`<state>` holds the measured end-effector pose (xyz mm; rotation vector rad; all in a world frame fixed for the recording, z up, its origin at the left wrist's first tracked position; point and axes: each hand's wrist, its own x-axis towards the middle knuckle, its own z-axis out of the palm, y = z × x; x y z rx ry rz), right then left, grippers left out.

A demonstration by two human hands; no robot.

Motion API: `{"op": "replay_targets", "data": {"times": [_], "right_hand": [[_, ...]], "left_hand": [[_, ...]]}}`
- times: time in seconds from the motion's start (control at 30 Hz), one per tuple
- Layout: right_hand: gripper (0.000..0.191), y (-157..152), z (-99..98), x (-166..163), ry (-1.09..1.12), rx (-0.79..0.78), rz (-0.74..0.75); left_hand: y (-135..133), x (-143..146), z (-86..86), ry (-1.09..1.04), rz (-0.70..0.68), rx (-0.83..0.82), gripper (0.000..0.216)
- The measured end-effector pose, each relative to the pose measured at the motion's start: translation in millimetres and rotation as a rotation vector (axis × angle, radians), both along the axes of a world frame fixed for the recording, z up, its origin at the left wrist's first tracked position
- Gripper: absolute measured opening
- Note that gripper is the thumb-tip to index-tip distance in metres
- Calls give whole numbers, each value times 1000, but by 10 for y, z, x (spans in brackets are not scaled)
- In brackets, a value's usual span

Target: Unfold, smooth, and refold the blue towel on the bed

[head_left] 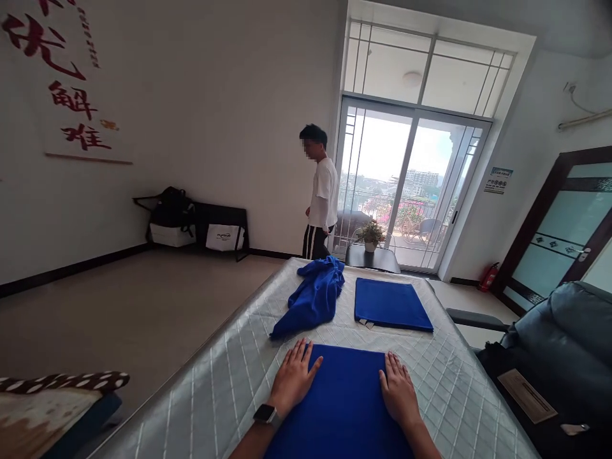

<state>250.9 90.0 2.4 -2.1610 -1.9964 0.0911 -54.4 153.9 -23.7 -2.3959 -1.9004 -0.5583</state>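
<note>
A flat blue cloth (345,401) lies on the table right in front of me. My left hand (292,376) rests flat over its left edge, fingers stretched forward, a watch on the wrist. Along the cloth's right edge my right hand (399,387) lies flat too, fingers extended. Beyond them on the right is a neatly folded blue cloth (392,304) with small white tags at its near left corner. A crumpled blue cloth (315,296) sits to the left of it, one pointed end toward me.
The table (215,363) has a silvery quilted cover. Past its far end, a person (322,191) in a white shirt stands near a small table (377,258) with a potted plant (371,236). A dark armchair (564,338) is at the right, a patterned cushion (57,414) at lower left.
</note>
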Motion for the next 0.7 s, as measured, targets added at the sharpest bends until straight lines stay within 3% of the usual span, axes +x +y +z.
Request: {"op": "replay_targets", "data": {"times": [0.2, 0.7], "right_hand": [[65, 20, -10, 14, -15, -24, -12], [68, 35, -41, 60, -19, -24, -9]], "left_hand": [[15, 16, -28, -34, -10, 13, 75], [-56, 50, 93, -33, 6, -17, 75]]}}
